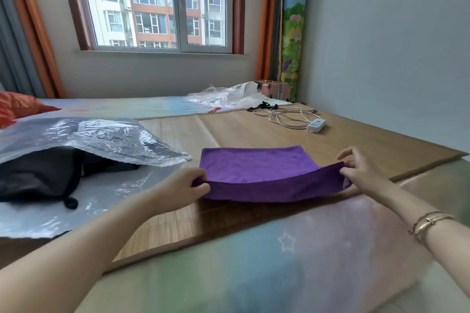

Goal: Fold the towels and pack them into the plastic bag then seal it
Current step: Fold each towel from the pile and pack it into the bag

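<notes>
While both forearms reach in from the bottom corners of the frame, the purple towel [256,168] lies just right of centre on the bamboo mat [254,129], its far part flat and its near edge lifted off the mat. The left hand [187,187] comes in from the lower left with the wrist nearly straight; its thumb lies on top and its fingers curl under the towel's near left corner, pinching it. The right hand [356,169] comes in from the lower right, bent slightly at the wrist, and pinches the near right corner between thumb and fingertips, the other fingers raised and loosely arched. The lifted edge sags a little between the two hands. A bracelet [429,223] circles the right wrist.

At the left of the frame lies the clear plastic bag [106,137], its mouth open toward the towel, with a black cloth [43,173] partly inside it. Another crumpled plastic bag [223,95] sits in the upper middle, near a white power strip [316,125] with its coiled cord.
</notes>
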